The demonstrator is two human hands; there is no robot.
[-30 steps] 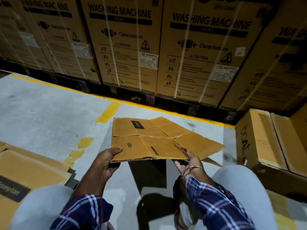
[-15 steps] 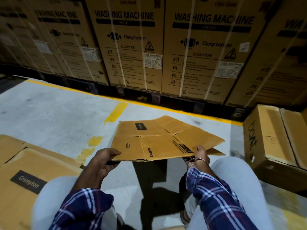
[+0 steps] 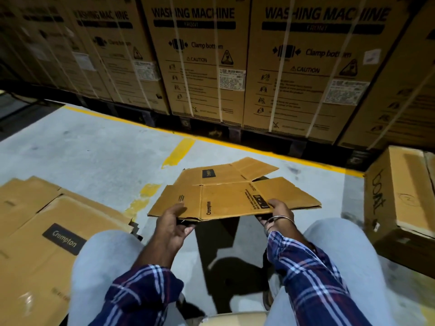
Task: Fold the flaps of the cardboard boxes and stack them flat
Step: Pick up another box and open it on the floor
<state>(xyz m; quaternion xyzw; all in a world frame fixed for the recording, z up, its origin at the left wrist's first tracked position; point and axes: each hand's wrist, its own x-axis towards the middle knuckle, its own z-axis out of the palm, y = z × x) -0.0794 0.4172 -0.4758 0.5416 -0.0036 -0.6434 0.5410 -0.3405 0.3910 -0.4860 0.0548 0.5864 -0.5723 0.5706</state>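
A flattened brown Crompton cardboard box [image 3: 226,196] hangs level above the grey floor in front of my knees, its flaps spread out to the far side and right. My left hand [image 3: 174,222] grips its near left edge, thumb on top. My right hand [image 3: 277,211], with a metal bangle on the wrist, grips the near right edge beside the black printed label. A stack of flattened Crompton boxes [image 3: 47,231] lies on the floor at my left.
Tall strapped washing machine cartons [image 3: 204,62] line the far side behind a yellow floor line [image 3: 179,151]. A closed brown box marked "boat" [image 3: 397,196] stands at the right. My knees in light trousers frame the bottom of the view.
The view has swung left, bringing more of the left stack into sight. The held box has shifted left with both hands still on it, and its right flaps lie flatter.
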